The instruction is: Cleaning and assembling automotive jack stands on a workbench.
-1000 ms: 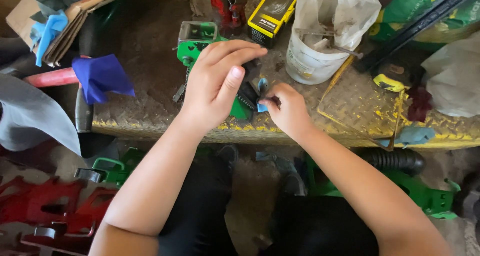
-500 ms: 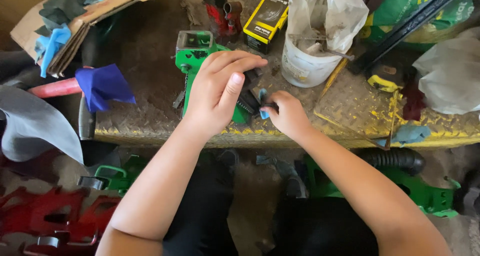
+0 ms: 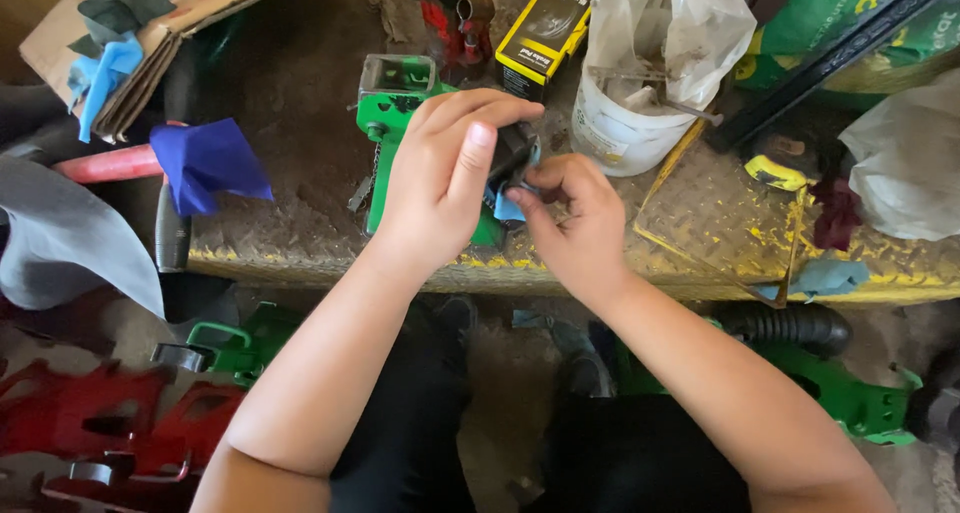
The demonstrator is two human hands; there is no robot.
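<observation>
My left hand (image 3: 440, 178) is wrapped over a small black part (image 3: 512, 155), gripping it above the green metal bracket (image 3: 388, 123) that lies on the worn yellow tread-plate bench (image 3: 700, 223). Beside it, my right hand (image 3: 575, 213) pinches a light blue rag (image 3: 507, 209) and presses it against the lower side of the black part. Most of the black part is hidden under my fingers.
A white bucket (image 3: 620, 133) lined with a plastic bag stands behind my hands, beside a yellow and black box (image 3: 545, 28). A dark blue cloth (image 3: 205, 158) and cardboard (image 3: 160, 43) lie left. Red (image 3: 90, 423) and green (image 3: 850, 393) metal parts sit on the floor.
The view has shifted slightly downward and closer. Both hands stay together on the black part, the right hand now rubbing the blue rag lower against it.
</observation>
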